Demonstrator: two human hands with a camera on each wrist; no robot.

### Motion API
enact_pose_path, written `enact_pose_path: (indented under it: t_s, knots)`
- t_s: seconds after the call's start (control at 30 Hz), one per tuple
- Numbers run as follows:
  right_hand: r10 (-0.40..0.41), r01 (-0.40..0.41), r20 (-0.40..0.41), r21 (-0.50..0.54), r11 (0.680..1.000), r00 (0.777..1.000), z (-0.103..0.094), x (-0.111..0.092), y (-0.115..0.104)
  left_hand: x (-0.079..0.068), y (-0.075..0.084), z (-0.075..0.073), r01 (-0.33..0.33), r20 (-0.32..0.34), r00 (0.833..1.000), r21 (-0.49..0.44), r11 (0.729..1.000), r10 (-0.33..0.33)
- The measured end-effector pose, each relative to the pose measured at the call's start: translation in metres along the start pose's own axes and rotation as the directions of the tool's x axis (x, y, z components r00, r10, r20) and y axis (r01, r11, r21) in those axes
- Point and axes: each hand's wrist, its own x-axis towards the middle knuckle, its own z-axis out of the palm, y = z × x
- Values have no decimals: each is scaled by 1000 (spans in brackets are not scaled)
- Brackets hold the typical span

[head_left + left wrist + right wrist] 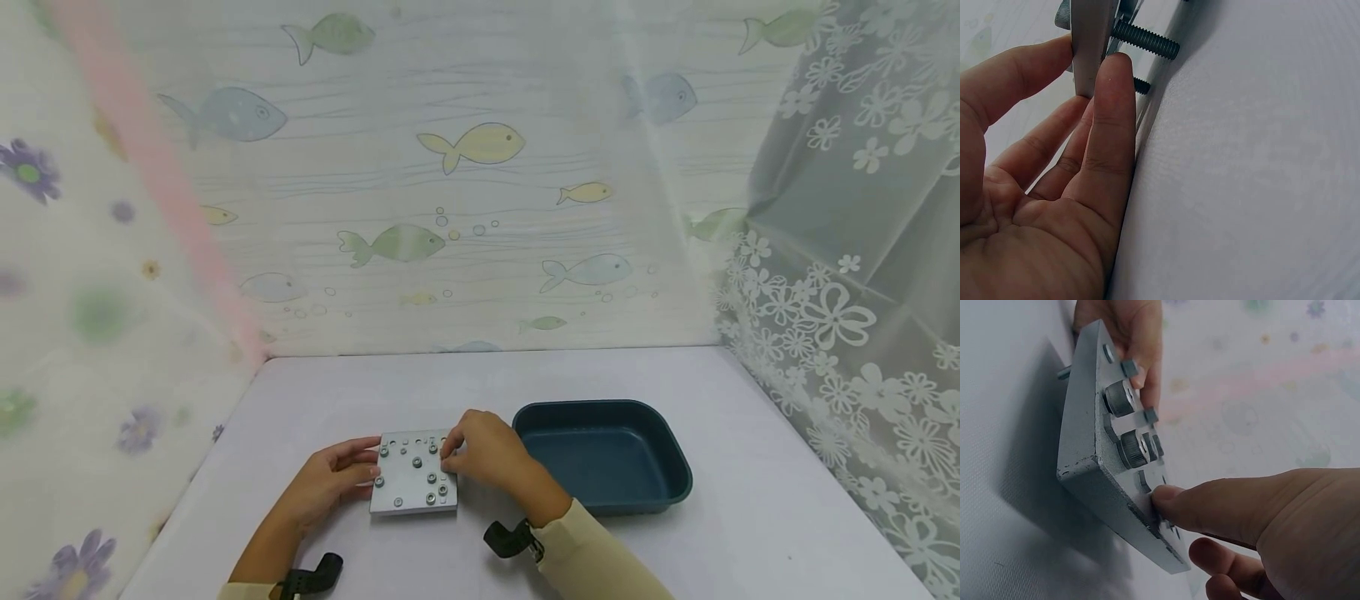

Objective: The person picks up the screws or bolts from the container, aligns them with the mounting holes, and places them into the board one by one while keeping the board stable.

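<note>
A silver metal plate, studded with several socket-head bolts, is raised slightly above the white table. My left hand grips its left edge, thumb on top and fingers beneath. In the left wrist view, a threaded bolt shank sticks out below the plate, close to a fingertip. At the plate's right edge my right hand has thumb and forefinger brought together on a small part among the bolts. The right wrist view shows the thumb against the top face; the fingers mostly hide that part.
Right of the plate stands a dark teal tray, close to my right hand. The white table lies beneath everything. Fish-print curtain hangs behind the table, with floral cloth at the left and lace at the right.
</note>
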Motion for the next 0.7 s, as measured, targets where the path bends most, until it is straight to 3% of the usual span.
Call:
enact_pose_path:
  t_s: [0.7]
  knots:
    - [-10,10,3,20,1000,1000,0,2,2,2,-1,-1,4,-6,1000,6,1000,-4]
